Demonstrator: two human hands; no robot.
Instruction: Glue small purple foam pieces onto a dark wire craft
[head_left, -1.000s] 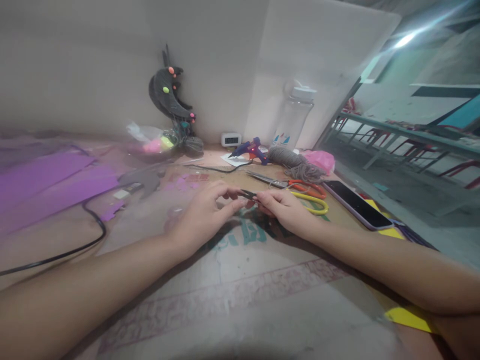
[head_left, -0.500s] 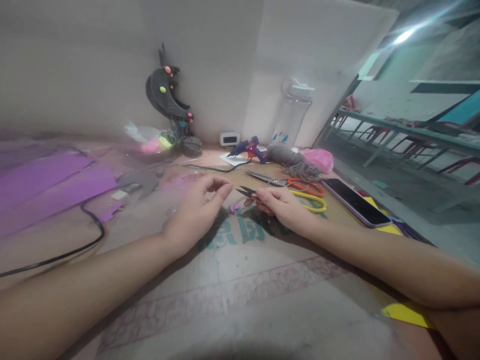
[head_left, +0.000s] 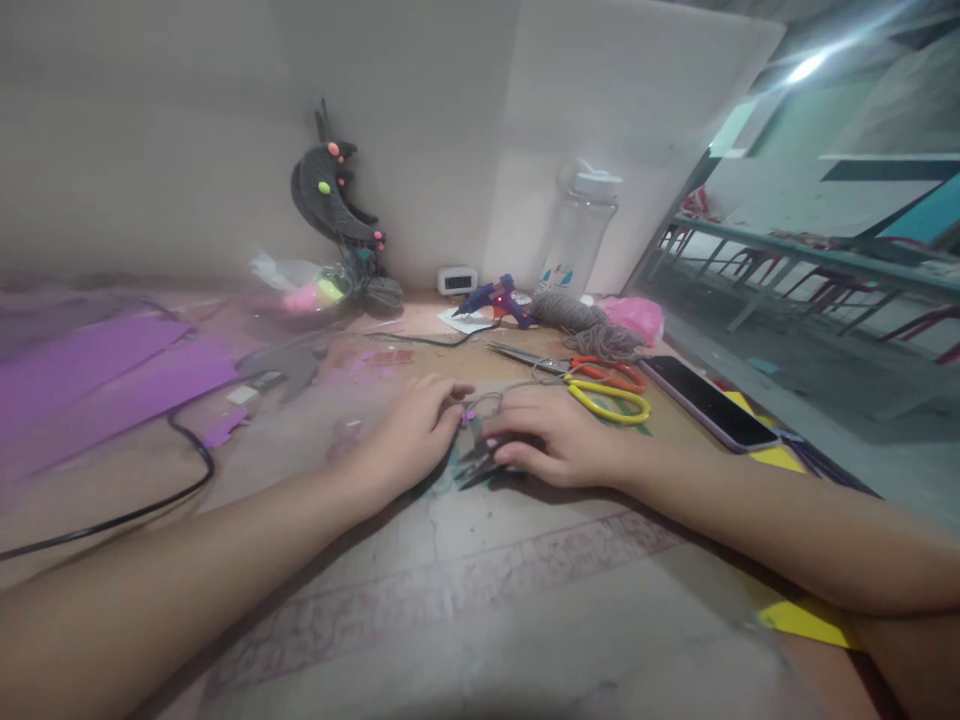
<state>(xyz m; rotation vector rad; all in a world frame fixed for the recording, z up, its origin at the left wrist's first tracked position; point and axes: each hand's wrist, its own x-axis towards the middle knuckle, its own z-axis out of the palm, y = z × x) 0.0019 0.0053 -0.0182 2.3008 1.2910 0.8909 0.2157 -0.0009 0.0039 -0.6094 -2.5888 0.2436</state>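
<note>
My left hand point(head_left: 420, 425) rests low over the work surface, thumb and forefinger a little apart. A small purple scrap point(head_left: 469, 415) lies by its fingertips. A strand of grey yarn point(head_left: 491, 398) curves between the two hands. My right hand point(head_left: 559, 432) is lowered to the surface, with a gap between thumb and fingers. Small dark snips point(head_left: 476, 465) lie just under and beside its fingertips, blurred. Behind that hand are yellow-handled scissors point(head_left: 611, 402) and orange-handled scissors point(head_left: 607, 373).
At the back stand a clear bottle point(head_left: 577, 235), a glue gun point(head_left: 499, 300), a digital clock point(head_left: 457, 281) and a yarn bundle point(head_left: 589, 325). A phone point(head_left: 709, 400) lies right. Purple sheets point(head_left: 112, 385) and a black cable point(head_left: 199, 465) lie left. A dark crescent ornament point(head_left: 326, 190) leans at the wall.
My right hand has come down and turned palm-down, and the snips it held now lie low at its fingertips. My left hand has dropped, and its pinch has loosened.
</note>
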